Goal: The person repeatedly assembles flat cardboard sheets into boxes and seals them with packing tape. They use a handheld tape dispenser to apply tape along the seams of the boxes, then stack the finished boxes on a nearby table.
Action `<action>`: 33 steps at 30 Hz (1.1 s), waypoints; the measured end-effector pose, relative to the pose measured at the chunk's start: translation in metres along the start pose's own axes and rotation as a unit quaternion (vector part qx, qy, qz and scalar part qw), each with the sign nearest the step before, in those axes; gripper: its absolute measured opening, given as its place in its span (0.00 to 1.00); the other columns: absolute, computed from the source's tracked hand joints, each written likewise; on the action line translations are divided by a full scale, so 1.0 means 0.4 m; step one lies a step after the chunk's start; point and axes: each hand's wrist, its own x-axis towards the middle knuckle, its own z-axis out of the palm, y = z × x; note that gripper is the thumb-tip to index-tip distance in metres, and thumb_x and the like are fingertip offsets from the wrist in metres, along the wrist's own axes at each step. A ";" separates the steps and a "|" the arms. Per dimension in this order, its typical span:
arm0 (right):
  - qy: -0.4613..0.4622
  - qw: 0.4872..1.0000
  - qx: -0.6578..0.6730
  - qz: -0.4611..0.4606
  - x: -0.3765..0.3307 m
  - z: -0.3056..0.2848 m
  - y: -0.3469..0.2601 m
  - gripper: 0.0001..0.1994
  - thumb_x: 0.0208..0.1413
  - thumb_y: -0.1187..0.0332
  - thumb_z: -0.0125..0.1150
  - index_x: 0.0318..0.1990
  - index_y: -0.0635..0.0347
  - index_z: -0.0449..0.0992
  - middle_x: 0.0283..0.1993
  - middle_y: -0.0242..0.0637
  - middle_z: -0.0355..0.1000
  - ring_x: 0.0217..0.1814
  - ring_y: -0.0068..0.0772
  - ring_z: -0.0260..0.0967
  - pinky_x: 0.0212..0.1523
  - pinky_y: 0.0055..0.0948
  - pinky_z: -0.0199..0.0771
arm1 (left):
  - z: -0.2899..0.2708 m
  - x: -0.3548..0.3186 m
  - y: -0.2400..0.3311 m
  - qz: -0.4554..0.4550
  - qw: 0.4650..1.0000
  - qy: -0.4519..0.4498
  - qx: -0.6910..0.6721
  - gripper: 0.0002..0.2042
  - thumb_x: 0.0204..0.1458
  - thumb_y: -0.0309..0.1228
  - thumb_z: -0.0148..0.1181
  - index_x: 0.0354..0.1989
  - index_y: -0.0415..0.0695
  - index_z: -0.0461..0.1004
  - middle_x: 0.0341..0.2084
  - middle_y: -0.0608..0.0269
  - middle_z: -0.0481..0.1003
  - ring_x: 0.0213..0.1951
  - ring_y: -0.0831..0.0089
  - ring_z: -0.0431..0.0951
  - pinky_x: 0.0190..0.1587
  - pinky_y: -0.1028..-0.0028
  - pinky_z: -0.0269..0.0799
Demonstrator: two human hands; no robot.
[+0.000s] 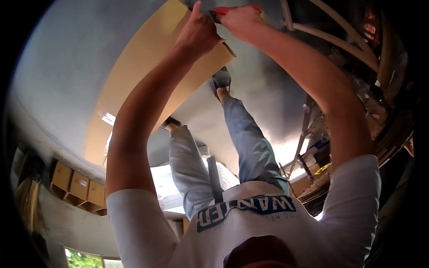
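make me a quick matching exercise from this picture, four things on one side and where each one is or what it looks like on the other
Things:
1. left hand
2. right hand
3. cardboard sheet
4. stacked cardboard boxes

Descriptions:
A. tan, long and flat, lying across the grey floor
B. gripping a red-handled tool
C. at the far left, against the wall
D. pressing on the sheet's end, beside the tool

Pairs: 1-D, 2-B, 3-A, 4-C

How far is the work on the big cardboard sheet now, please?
Done: the large tan cardboard sheet lies flat on the grey floor; no finished cut can be made out.
In hand: at its far corner the left hand presses the sheet, and the right hand holds a red-handled tool there.
Left: the rest of the sheet looks whole, so most work seems to remain.
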 end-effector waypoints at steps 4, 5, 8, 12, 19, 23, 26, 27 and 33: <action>-0.009 0.984 0.109 0.143 0.031 0.076 0.003 0.16 0.48 0.70 0.62 0.47 0.52 0.76 0.42 0.38 0.78 0.45 0.41 0.77 0.39 0.40 0.79 | -0.025 0.098 0.041 0.051 0.960 -0.268 0.070 0.20 0.61 0.49 0.42 0.51 0.57 0.76 0.54 0.68 0.73 0.64 0.62 0.62 0.63 0.34 0.32; -0.019 0.969 0.163 0.185 0.030 0.114 0.034 0.18 0.45 0.69 0.63 0.47 0.53 0.76 0.43 0.41 0.78 0.45 0.42 0.77 0.42 0.41 0.78 | -0.007 0.084 0.061 0.035 0.970 -0.225 0.085 0.21 0.61 0.51 0.41 0.50 0.57 0.77 0.52 0.68 0.74 0.62 0.62 0.64 0.62 0.32 0.31; -0.016 0.943 0.244 0.224 -0.023 0.209 0.154 0.21 0.42 0.64 0.64 0.48 0.55 0.75 0.43 0.44 0.77 0.46 0.48 0.75 0.45 0.43 0.76 | 0.034 0.115 0.061 0.004 0.957 -0.290 0.019 0.23 0.59 0.52 0.39 0.46 0.54 0.80 0.49 0.66 0.76 0.57 0.58 0.71 0.63 0.39 0.44; 0.058 0.899 0.366 0.233 -0.148 0.202 0.160 0.25 0.45 0.61 0.64 0.55 0.50 0.74 0.46 0.42 0.77 0.49 0.43 0.75 0.49 0.39 0.74 | 0.052 0.092 0.035 -0.021 0.986 -0.136 -0.099 0.20 0.57 0.47 0.47 0.48 0.49 0.76 0.52 0.62 0.74 0.61 0.56 0.66 0.61 0.45 0.54; 0.187 0.734 0.651 0.053 -0.124 0.007 0.042 0.30 0.49 0.61 0.64 0.62 0.51 0.68 0.36 0.33 0.76 0.35 0.21 0.72 0.36 0.25 0.73 | 0.169 -0.195 0.079 -0.358 0.911 0.151 -0.138 0.37 0.53 0.49 0.54 0.68 0.42 0.52 0.70 0.54 0.46 0.71 0.46 0.41 0.64 0.36 0.34; 0.222 0.701 0.676 -0.050 -0.039 -0.154 -0.027 0.21 0.51 0.56 0.63 0.53 0.51 0.75 0.32 0.45 0.77 0.31 0.38 0.76 0.31 0.33 0.76 | 0.191 -0.198 0.080 -0.385 0.906 0.143 -0.105 0.38 0.55 0.55 0.47 0.68 0.42 0.53 0.71 0.58 0.45 0.72 0.49 0.39 0.66 0.36 0.30; 0.109 0.800 0.589 0.040 0.013 -0.206 -0.019 0.23 0.52 0.56 0.64 0.53 0.55 0.74 0.29 0.46 0.77 0.28 0.34 0.76 0.29 0.29 0.75 | 0.193 -0.188 0.078 -0.377 0.910 0.136 -0.104 0.38 0.55 0.56 0.47 0.68 0.42 0.53 0.71 0.58 0.45 0.72 0.49 0.39 0.66 0.36 0.30; 0.099 0.795 0.596 0.049 0.003 -0.188 -0.026 0.22 0.52 0.57 0.63 0.53 0.56 0.74 0.29 0.46 0.77 0.27 0.33 0.76 0.28 0.29 0.75 | 0.196 -0.183 0.075 -0.370 0.910 0.151 -0.106 0.38 0.55 0.55 0.48 0.68 0.42 0.53 0.71 0.57 0.46 0.71 0.48 0.40 0.65 0.36 0.31; -0.012 0.779 0.621 0.084 -0.267 0.099 -0.029 0.32 0.46 0.62 0.66 0.62 0.46 0.68 0.29 0.39 0.76 0.26 0.29 0.74 0.29 0.29 0.74 | 0.225 -0.200 0.075 -0.359 0.904 0.212 -0.092 0.38 0.54 0.55 0.51 0.66 0.40 0.56 0.69 0.53 0.51 0.70 0.45 0.45 0.63 0.33 0.37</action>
